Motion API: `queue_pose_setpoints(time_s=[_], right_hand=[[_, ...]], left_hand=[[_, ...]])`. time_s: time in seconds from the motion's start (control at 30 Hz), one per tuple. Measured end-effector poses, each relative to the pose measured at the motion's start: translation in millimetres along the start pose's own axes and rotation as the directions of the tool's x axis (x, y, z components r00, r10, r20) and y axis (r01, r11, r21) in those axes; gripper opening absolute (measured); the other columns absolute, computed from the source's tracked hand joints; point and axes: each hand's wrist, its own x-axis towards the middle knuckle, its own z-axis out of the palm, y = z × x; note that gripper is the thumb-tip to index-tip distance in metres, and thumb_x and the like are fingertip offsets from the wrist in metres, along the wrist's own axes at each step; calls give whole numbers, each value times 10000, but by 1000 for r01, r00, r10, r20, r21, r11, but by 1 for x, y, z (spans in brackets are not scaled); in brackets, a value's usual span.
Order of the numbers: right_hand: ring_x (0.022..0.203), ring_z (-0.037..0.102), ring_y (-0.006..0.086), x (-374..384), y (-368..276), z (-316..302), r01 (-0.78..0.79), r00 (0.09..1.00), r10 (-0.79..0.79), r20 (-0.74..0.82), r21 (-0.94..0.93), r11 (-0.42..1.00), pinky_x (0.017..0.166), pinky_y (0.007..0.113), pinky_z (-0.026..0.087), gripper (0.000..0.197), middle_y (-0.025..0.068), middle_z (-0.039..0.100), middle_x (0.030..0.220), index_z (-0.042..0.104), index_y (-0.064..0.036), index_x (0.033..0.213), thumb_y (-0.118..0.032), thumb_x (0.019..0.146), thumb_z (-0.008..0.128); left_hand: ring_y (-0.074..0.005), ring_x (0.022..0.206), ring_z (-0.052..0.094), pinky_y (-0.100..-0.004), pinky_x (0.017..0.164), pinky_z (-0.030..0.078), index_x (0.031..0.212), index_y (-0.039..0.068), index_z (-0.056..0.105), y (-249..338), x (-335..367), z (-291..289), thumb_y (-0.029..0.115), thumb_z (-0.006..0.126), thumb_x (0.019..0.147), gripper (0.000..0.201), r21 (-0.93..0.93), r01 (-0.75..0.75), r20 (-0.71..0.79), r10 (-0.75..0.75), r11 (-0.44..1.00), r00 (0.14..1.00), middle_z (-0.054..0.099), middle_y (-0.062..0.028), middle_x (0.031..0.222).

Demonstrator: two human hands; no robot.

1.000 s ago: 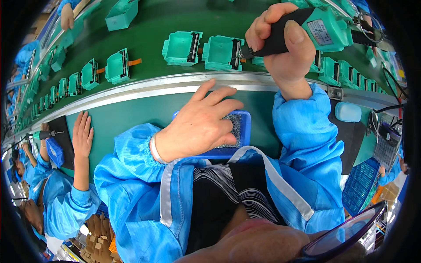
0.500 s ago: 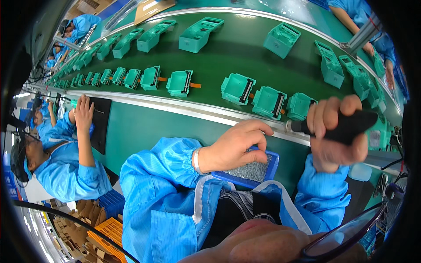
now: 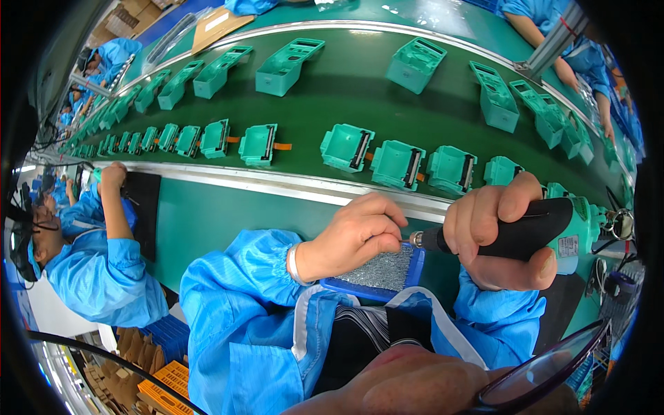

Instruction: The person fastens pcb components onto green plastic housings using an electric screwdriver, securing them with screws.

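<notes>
My right hand (image 3: 494, 225) is wrapped round the black grip of an electric screwdriver (image 3: 532, 225), which lies level with its green rear end to the right. Its metal tip points left and reaches my left hand (image 3: 353, 238). There the thumb and forefinger are pinched together at the bit; anything between them is too small to make out. Just below my left fingers stands a blue tray (image 3: 366, 294) of small silvery metal pieces (image 3: 380, 273), probably screws, partly covered by the hand.
Beyond the metal rail (image 3: 304, 183), a green belt carries a near row of open green housings (image 3: 259, 144) with black strips and orange ribbons, and a far row of longer green casings (image 3: 289, 66). A co-worker (image 3: 104, 270) sits at left; another person's arms (image 3: 553, 52) show at upper right.
My right hand has brought the screwdriver down, its tip now at my left fingertips. My left fingers have closed into a pinch. Belt items appear shifted left, as the view moved too.
</notes>
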Motion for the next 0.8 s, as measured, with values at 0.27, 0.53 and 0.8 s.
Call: queue_pose_setpoints(time_s=[0.27,0.53,0.8], right_hand=[[605,596,179,-1,-4,9,34,997,-37,-68,-58,998,572,349,454,635,33,576,809,500,-113,1106,-607,833,790],[661,607,195,-6,-7,3,34,999,-33,16,-69,997,616,371,463,624,59,580,846,494,-86,1155,-571,872,765],[654,599,213,-9,-13,9,-48,998,42,-53,-112,993,631,378,455,622,71,564,821,504,-82,1151,-573,871,761]], left_hand=[[-318,992,641,-420,869,501,866,41,708,3,2,2,283,765,888,249,82,-51,1,52,995,999,682,-115,1064],[-304,1000,627,-438,913,463,815,74,720,1,6,7,318,797,826,255,23,-22,31,21,1000,999,679,-76,1045],[-292,1032,625,-428,922,465,795,79,721,8,5,11,287,853,749,251,-18,60,-28,-60,998,998,680,-68,1069]])
